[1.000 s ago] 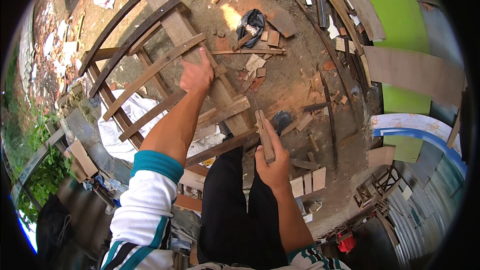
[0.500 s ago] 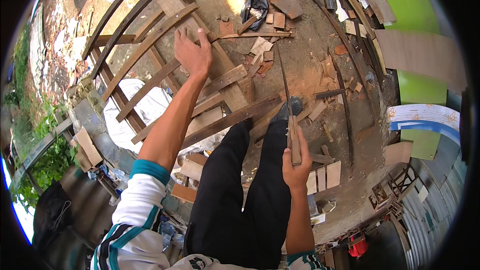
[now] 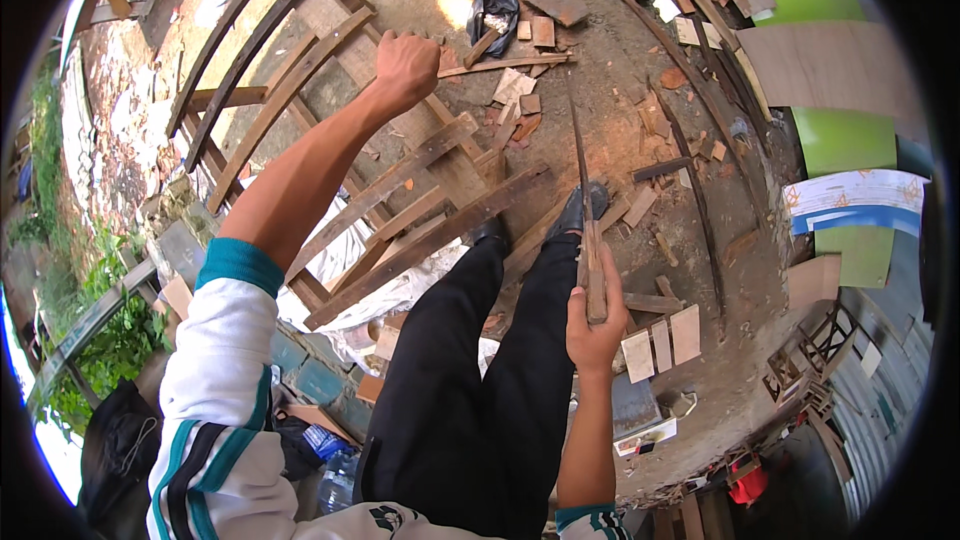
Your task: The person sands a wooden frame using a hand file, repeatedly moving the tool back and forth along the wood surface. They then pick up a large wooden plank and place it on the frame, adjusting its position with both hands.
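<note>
the right hand has its fingers wrapped tight round the wooden handle of a long knife, blade running straight ahead past the shoes. the left hand is a closed fist, arm stretched forward, resting on a plank of the wooden frame; whether it grips anything is unclear.

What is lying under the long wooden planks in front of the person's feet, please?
Under the planks a white sheet shows through the gaps, over bare dirt. How far the sheet reaches beneath them is hidden by the wood and the legs.
</note>
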The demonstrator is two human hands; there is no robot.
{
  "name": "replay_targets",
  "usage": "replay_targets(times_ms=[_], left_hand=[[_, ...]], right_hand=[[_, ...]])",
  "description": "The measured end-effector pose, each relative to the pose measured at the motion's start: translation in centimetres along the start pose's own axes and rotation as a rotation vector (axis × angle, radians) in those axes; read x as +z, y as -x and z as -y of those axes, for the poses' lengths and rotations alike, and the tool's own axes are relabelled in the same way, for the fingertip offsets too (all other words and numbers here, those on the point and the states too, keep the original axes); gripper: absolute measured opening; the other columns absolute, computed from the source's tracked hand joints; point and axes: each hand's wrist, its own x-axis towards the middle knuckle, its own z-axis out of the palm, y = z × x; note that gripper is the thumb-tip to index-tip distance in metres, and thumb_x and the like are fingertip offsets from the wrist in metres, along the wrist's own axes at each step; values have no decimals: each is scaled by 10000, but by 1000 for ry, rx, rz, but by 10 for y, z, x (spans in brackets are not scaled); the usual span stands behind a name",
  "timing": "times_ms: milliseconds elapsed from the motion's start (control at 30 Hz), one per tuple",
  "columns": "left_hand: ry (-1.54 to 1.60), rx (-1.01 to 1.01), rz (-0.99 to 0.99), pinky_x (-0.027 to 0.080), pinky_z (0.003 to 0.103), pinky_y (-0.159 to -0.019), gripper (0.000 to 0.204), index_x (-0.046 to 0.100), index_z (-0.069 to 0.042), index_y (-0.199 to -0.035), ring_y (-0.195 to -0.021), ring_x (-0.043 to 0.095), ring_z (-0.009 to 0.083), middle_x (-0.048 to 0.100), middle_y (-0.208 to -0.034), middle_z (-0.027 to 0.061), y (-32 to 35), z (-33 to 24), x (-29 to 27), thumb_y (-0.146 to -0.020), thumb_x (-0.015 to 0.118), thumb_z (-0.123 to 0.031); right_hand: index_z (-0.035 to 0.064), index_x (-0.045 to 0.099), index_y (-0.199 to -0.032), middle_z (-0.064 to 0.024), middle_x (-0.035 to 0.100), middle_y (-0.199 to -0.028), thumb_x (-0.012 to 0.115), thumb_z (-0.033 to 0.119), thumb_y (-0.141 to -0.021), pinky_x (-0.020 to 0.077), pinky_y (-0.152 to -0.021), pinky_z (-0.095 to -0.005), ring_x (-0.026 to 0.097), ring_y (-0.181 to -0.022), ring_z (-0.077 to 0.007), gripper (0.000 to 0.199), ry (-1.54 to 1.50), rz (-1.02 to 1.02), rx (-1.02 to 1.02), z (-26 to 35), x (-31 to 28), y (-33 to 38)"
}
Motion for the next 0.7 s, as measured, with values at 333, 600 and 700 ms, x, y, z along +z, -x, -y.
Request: replay_targets(times_ms=[333, 600, 700], left_hand=[[749, -458, 122, 559, 392, -790, 365, 762, 9, -860, -864, 726, 313, 753, -908, 182, -55, 41, 3, -845, 646, -337], [960, -581, -617, 521, 422, -858, 499, 762, -9, -976, -933, 695, 275, 755, -926, 145, 21, -1, -5, -1004, 545, -458], [790, -563, -815, 446, 426, -1006, 389, 691, -45, -1160, -1164, 611, 318, 667, -1239, 172, 82, -36, 32, -994, 584, -379]], right_hand=[[-32, 506, -1441, -227, 644, -1343, 572, 4, -888, 516, -957, -335, 671, -1190, -282, 558, -23, 49, -96, 2, 18, 24], [-83, 474, -1453, -247, 619, -1359, 607, 60, -909, 500, -977, -345, 643, -1192, -265, 578, -7, 116, -65, -4, -4, 24], [-108, 478, -1436, -266, 648, -1303, 635, 68, -895, 545, -847, -325, 712, -1036, -260, 590, 36, 163, -166, -14, -3, 8]])
